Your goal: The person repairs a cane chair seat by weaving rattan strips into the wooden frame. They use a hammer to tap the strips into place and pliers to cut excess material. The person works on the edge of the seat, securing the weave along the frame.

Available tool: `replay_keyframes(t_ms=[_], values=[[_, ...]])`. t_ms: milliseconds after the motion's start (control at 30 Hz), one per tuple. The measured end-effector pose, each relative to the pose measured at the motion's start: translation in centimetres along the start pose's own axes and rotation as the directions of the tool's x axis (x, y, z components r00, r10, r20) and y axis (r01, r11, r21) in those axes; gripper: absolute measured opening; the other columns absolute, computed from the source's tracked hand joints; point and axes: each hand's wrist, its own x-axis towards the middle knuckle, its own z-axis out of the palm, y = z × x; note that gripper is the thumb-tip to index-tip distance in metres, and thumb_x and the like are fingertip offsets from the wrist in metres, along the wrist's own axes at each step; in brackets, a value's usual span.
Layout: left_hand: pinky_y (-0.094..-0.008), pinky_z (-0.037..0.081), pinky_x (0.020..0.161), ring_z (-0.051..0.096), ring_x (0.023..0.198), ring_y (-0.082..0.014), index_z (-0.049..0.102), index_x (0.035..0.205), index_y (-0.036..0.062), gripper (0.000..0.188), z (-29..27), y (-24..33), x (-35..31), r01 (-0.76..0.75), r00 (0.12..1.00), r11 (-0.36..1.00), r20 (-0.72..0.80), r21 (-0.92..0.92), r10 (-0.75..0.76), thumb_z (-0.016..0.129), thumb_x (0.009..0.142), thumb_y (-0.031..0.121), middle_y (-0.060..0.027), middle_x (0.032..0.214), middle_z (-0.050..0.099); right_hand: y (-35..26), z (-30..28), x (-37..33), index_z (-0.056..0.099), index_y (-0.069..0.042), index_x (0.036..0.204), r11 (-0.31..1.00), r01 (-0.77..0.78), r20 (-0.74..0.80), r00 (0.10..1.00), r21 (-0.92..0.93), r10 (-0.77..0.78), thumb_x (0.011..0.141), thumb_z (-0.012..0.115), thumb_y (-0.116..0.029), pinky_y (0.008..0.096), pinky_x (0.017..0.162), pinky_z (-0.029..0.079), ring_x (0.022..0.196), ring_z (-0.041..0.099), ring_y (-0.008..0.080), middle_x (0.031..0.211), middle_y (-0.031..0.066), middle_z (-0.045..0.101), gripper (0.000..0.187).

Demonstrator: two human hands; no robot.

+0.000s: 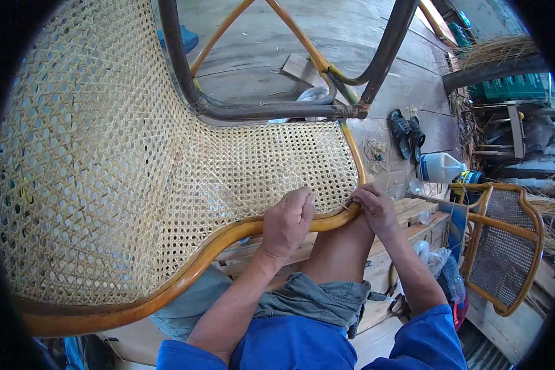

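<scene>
A woven cane chair panel (259,157) spreads across the left and middle, bordered by a curved, varnished rattan rail (213,243). My left hand (288,223) is a closed fist over the near rail, at the cane's edge. Whatever it may hold is hidden inside the fingers. At the rail's right bend, my right hand (376,209) is closed, thumb and fingers pinched against the corner where cane meets rail. Something small and dark shows at its fingertips, too small to name. Dark armrest poles (259,112) cross beyond the cane.
Black sandals (401,132) and a white jug (439,168) stand to the right on the wooden floor. A smaller cane-panelled rattan piece (502,246) leans at the far right. Wooden planks (416,225) and clear plastic bags (435,256) lie beside my right arm. A metal bowl (314,94) sits beyond the armrest.
</scene>
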Motion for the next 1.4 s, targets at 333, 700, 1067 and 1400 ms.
replay_keyframes(t_ms=[333,700,1067,1400], values=[[-0.0361,0.051,0.056,0.063,0.068,-0.029,0.057,0.093,0.0043,0.01,0.2,0.0,0.0,0.014,1.0,0.999,0.019,0.034,-0.014,0.058,0.085,0.009,-0.0132,0.079,0.063,-1.1,-1.1,1.1,0.06,-0.005,0.093,0.968,0.129,0.136,0.986,-0.217,-0.101,0.078,0.055,-0.004,0.0377,0.075,0.049,0.086,0.06,0.0306,0.091,0.0109,0.06,0.016],[-0.0387,0.051,0.058,0.063,0.07,-0.0311,0.055,0.099,0.0059,0.012,-0.2,1.0,0.0,0.164,0.985,0.986,0.055,-0.031,-0.162,0.051,0.091,0.014,-0.0149,0.08,0.063,1.0,-1.8,-0.2,0.06,-0.002,0.098,0.966,-0.115,-0.113,0.983,0.23,0.144,0.081,0.06,-0.004,0.0325,0.078,0.048,0.091,0.059,0.0249,0.096,0.012,0.06,0.017],[-0.038,0.051,0.065,0.064,0.075,-0.0284,0.061,0.097,0.007,0.017,5.5,3.6,2.4,-0.194,0.919,0.93,0.39,0.313,0.061,0.061,0.082,0.016,-0.0121,0.085,0.064,-2.5,-1.2,-20.2,0.061,-0.002,0.095,0.665,-0.738,-0.307,0.61,0.115,0.73,0.085,0.058,-0.01,0.0356,0.071,0.047,0.075,0.06,0.0282,0.084,0.016,0.06,0.013],[-0.0338,0.05,0.065,0.064,0.071,-0.0242,0.064,0.098,0.0105,0.017,6.2,3.4,2.9,-0.062,0.885,0.948,0.457,0.312,-0.092,0.055,0.085,0.015,-0.0121,0.084,0.065,-7.6,6.9,-29.8,0.053,-0.005,0.102,0.594,-0.805,-0.275,0.569,0.008,0.775,0.074,0.062,-0.005,0.0419,0.076,0.046,0.088,0.055,0.0352,0.095,0.0159,0.055,0.03]])
